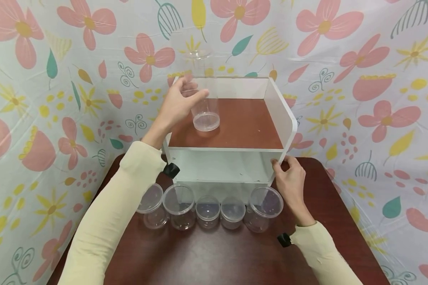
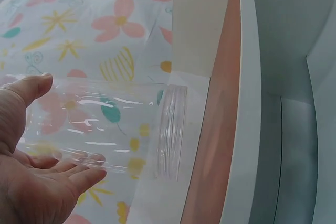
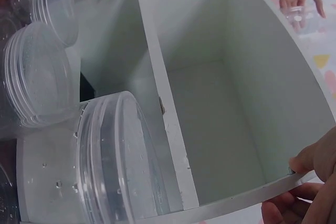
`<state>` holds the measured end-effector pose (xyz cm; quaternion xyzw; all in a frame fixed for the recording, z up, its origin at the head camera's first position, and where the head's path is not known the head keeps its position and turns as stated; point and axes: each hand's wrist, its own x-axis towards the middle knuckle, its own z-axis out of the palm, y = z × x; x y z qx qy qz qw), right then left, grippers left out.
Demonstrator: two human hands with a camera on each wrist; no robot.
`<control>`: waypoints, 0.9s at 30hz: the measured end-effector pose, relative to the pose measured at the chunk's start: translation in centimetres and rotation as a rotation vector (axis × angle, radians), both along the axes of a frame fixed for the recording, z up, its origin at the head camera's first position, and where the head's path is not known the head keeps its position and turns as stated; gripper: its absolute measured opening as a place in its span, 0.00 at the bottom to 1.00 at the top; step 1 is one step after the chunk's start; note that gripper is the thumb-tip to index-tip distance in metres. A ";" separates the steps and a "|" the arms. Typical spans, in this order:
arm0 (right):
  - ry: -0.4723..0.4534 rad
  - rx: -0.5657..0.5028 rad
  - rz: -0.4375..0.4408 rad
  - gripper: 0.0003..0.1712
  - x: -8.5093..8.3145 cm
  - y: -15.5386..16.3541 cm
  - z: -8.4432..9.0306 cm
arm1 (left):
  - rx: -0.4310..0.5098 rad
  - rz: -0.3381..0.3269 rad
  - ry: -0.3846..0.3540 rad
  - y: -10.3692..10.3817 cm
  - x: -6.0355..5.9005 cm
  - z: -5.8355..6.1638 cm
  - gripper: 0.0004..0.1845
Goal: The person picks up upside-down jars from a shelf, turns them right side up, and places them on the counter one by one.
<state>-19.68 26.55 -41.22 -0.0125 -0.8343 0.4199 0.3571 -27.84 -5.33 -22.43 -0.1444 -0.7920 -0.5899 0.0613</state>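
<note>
My left hand (image 1: pixel 182 101) holds a tall clear plastic jar (image 1: pixel 206 109) between thumb and fingers, around its side. The jar is upright over the brown top board (image 1: pixel 246 122) of a small white shelf unit (image 1: pixel 285 111), its ridged end (image 2: pixel 173 132) facing down. Whether that end touches the board I cannot tell. My right hand (image 1: pixel 291 180) pinches the front edge of the unit's right side panel, with the thumb inside and the fingers outside, as the right wrist view shows (image 3: pixel 310 182).
Several clear lidded jars (image 1: pixel 179 202) stand in a row on the dark wooden table (image 1: pixel 207 257), in front of the unit. A middle compartment (image 1: pixel 221 166) faces forward beneath the top board. Flower-patterned cloth (image 1: pixel 342 99) hangs behind and at both sides.
</note>
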 end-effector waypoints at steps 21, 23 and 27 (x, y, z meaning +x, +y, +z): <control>-0.008 -0.006 -0.003 0.13 -0.1 0.2 0.1 | 0.107 -0.108 0.026 -0.1 4.5 -1.2 0.41; -0.009 -0.007 -0.001 0.13 -0.1 0.2 0.1 | 0.114 -0.110 0.023 -0.3 4.7 -1.4 0.41; -0.017 -0.013 -0.001 0.13 0.0 0.1 0.2 | 0.133 -0.127 0.020 -0.7 5.3 -1.8 0.40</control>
